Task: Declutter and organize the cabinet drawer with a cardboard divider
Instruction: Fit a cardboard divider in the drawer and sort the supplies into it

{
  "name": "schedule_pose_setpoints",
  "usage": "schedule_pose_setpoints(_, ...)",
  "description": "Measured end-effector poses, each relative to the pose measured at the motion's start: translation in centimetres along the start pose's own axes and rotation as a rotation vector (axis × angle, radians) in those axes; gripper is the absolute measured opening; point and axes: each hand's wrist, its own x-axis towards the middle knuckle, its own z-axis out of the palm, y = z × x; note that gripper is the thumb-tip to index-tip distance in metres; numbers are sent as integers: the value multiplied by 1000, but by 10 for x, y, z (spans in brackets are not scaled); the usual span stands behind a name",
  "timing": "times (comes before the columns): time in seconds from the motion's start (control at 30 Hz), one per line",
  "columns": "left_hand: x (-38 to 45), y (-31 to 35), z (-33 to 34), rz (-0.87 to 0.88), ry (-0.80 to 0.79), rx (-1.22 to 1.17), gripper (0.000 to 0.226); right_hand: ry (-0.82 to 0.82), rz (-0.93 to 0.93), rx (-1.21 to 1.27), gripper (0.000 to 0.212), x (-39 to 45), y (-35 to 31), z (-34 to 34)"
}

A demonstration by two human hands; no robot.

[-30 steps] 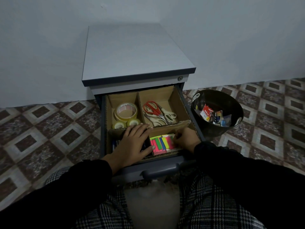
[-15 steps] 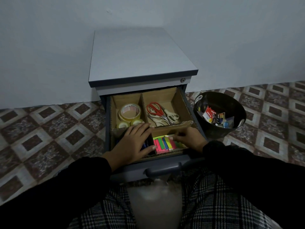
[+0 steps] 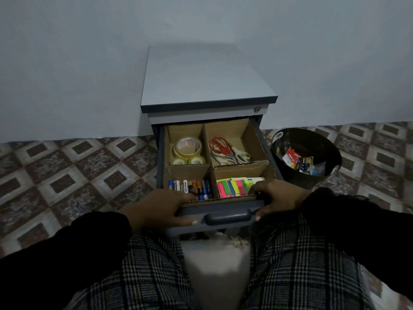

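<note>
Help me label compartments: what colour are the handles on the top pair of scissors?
Red, on the scissors in the back right compartment; head view shows it best.

open drawer (image 3: 266, 142) reachable from above, cabinet top (image 3: 201, 81) overhangs rear, bin (image 3: 306, 157) crowds right side

The scene is dim and bluish, with soft even light that seems to fall from above, since the cabinet top (image 3: 201, 77) is the palest surface and casts a faint shadow on the wall (image 3: 67, 63) behind it. The black sleeves (image 3: 55, 253) sink into near-featureless dark, and the bin (image 3: 306, 139) shows only weak glints on its rim. Wide-angle distortion bows the tiled floor (image 3: 67, 175) at the edges, and detail is slightly soft throughout.
</note>
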Motion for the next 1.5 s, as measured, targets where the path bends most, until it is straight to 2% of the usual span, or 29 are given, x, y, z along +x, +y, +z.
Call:
schedule_pose_setpoints(0.13, 0, 5, -1, 1, 32, 156, 55, 64, -56, -109, 49, -2, -2, 5)
schedule_pose_setpoints(0.2, 1, 6, -2, 20, 39, 201, 49, 74, -83, -138, 46, -3, -1, 6)
schedule_pose_setpoints(0.57, 4, 6, -12, 87, -21, 313, 48, 35, -158, -263, 48, 2, 1, 0)
schedule_pose_setpoints(0.83, 4, 1, -20, 132, 28, 310, 58, 31, -197, -305, 50, 8, 1, -7)
schedule_pose_setpoints(0.93, 3, 0, -20, 126, 5, 305, 52, 26, -206, -329, 51, 9, 1, -8)
schedule_pose_setpoints(1.07, 10, -5, -22, 97, -5, 340, 51, 21, -186, -331, 51, 15, 2, -14)
schedule_pose_setpoints(1.23, 36, -26, -31, 35, 26, 425, 52, 106, -95, -293, 41, 39, 13, -30)
schedule_pose_setpoints(1.3, 46, -40, -29, 23, 100, 390, 54, 136, -47, -257, 40, 50, 19, -34)
schedule_pose_setpoints(1.4, 58, -67, -18, 7, 349, 364, 70, 249, 13, -245, 44, 67, 33, -37)
schedule_pose_setpoints(1.5, 69, -88, -11, -150, 467, 285, 76, 421, 105, -232, 56, 83, 53, -36)
